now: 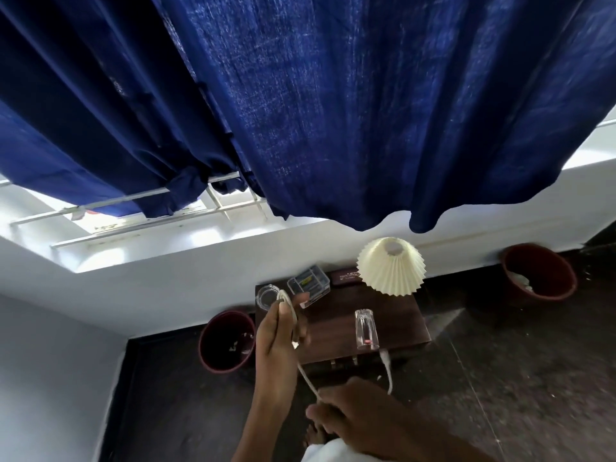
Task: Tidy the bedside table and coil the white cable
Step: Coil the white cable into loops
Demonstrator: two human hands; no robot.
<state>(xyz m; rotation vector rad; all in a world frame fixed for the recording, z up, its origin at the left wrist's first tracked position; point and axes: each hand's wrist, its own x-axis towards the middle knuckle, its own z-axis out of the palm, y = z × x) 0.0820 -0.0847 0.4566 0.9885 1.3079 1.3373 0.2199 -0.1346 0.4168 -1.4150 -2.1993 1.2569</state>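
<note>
The white cable (308,378) stretches between my two hands above the front of the dark wooden bedside table (393,320). My left hand (278,338) is raised at the table's left side and holds loops of the cable wound round its fingers. Lower down, my right hand (353,415) grips the cable; its free end with a plug hangs to the right of that hand. On the table stand a cream pleated lamp shade (390,268), a tall clear glass (366,330), a low glass jar (266,296) and a clear plastic box (308,283).
A dark case (348,276) lies at the table's back edge. One maroon bin (226,341) stands left of the table and another (540,271) far right by the wall. A blue curtain (333,111) hangs overhead; the floor is dark stone.
</note>
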